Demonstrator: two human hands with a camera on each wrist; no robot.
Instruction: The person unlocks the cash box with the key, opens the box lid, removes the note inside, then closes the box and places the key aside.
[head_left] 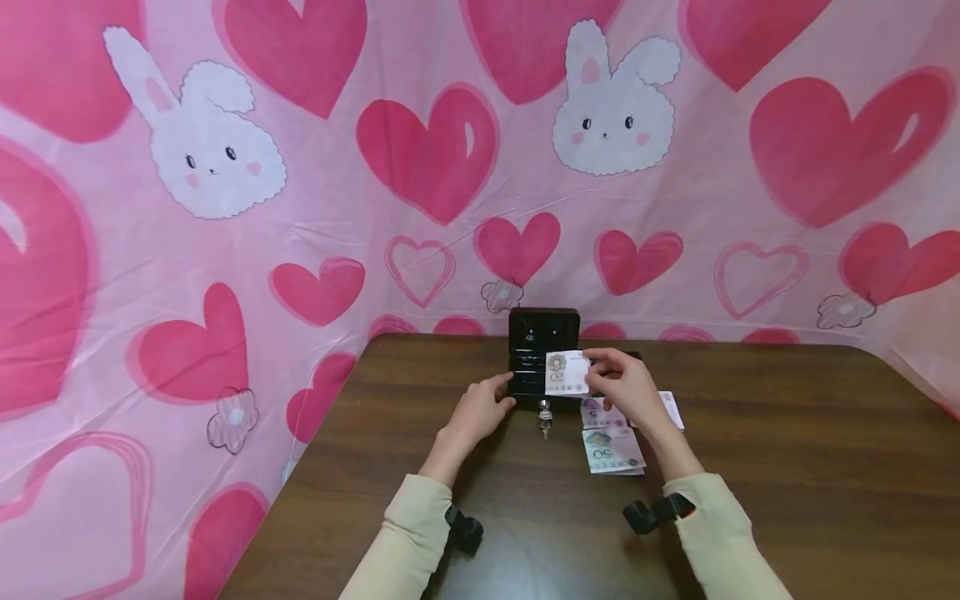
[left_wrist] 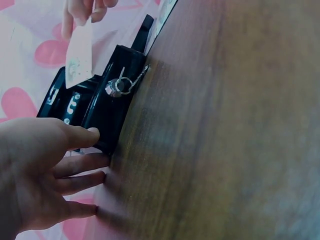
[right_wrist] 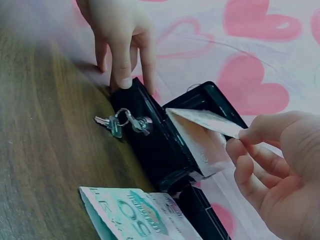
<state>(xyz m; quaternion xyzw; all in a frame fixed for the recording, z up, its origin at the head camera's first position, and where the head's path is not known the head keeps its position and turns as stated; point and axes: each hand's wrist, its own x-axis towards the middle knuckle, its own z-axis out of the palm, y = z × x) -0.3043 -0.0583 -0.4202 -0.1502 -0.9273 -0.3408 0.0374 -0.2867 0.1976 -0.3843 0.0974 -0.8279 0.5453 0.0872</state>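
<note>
A small black cash box (head_left: pixel 528 382) stands on the table with its lid (head_left: pixel 543 327) raised. A ring of keys (right_wrist: pixel 114 125) hangs from the lock on its front. My left hand (head_left: pixel 480 410) rests against the box's left end, thumb at the front top edge and the other fingers extended beside it. My right hand (head_left: pixel 628 390) pinches a folded banknote (head_left: pixel 566 372) by its right edge, between thumb and fingertips. The note is over the box's right part in the head view, and its lower end overlaps the box's opening in the left wrist view.
Folded banknotes lie in front of the box at the right: a green one (head_left: pixel 613 450), a purple one (head_left: pixel 597 413) and a pale one (head_left: pixel 671 408). Beside the box's right end is a black piece (right_wrist: pixel 204 212). A pink heart-patterned cloth (head_left: pixel 427 275) hangs behind the brown table (head_left: pixel 787 467).
</note>
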